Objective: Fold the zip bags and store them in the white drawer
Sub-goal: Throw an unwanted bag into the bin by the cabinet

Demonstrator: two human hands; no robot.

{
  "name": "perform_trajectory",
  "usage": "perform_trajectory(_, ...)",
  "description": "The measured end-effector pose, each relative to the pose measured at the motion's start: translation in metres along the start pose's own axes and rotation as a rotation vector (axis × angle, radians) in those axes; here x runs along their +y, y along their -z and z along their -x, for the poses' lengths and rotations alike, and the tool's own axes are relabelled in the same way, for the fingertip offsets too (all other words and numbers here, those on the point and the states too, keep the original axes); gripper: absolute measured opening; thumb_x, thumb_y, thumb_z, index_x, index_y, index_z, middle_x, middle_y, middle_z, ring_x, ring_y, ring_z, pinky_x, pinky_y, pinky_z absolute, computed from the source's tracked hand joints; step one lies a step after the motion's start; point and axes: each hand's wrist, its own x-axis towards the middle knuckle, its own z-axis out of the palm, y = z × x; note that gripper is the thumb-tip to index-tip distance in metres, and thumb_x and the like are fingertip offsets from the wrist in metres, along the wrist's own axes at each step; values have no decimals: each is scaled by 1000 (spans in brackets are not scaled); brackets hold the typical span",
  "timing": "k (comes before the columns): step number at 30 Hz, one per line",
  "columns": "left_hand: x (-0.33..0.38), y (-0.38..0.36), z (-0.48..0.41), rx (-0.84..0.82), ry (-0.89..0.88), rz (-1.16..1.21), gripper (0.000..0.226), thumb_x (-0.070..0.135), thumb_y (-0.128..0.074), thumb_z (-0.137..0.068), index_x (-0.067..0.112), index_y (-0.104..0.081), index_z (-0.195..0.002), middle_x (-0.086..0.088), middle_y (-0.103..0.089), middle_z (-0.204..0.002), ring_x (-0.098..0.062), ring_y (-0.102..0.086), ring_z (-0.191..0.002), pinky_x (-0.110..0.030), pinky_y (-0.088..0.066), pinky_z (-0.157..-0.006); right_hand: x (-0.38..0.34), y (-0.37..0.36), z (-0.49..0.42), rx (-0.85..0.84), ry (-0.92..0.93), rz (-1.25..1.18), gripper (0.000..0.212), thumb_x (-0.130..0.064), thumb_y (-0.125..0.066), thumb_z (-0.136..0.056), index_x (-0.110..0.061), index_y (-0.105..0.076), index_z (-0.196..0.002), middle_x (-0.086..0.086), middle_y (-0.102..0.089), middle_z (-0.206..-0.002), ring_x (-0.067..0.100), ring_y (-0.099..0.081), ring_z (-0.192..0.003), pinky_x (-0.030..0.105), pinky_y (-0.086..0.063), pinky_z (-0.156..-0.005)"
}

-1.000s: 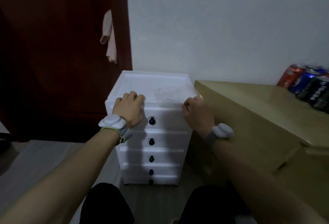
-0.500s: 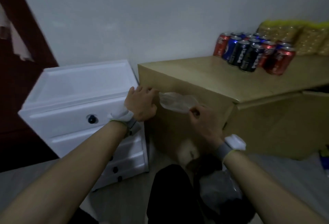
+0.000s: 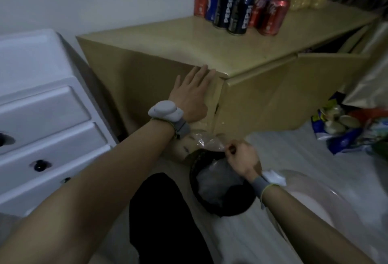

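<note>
Landmark: tan cabinet (image 3: 210,52)
Left hand (image 3: 192,93): arm outstretched, palm flat against the cabinet's side near its front corner, fingers spread, holding nothing
Right hand (image 3: 241,157): below the cabinet's corner, fingertips pinched on the clear zip bag (image 3: 206,143)
Zip bag: crumpled, over a black bin (image 3: 220,182)
White drawer unit (image 3: 42,117): left of the cabinet, drawers closed

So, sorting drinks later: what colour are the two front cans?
Dark navy, nearly black, with white lettering: the front cans, head view.
</note>
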Motion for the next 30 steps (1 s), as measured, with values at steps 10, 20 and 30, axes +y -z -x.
perform_trajectory(10,-2,-26,-12,154,-8,-38,94,14,-57,-78,30,-7,-156,-2,-15,-159,-27,-7,-149,-65,-12,-115,46,-54,5,-92,-67,129,24,-21,-53,-88,-14,-67,-107,13,-64,-119,35,-59,-111,36,-51,-88)
perform_trajectory(20,-5,-48,-16,227,10,-33,99,12,-59,-76,30,-4,-156,-2,-9,-161,-25,-1,-150,-70,-12,-112,60,-73,-7,-594,-128,247,45,-31,-57,-94,-11,-54,-135,13,-54,-140,29,-54,-124,34,-46,-98)
perform_trajectory(30,-8,-29,-10,171,-24,-64,103,4,-58,-73,31,-3,-156,0,-8,-161,-24,-2,-150,-70,-11,-111,24,-55,-12,-500,-138,392,22,-34,-55,-83,-20,-68,-94,7,-64,-106,32,-66,-106,29,-44,-72)
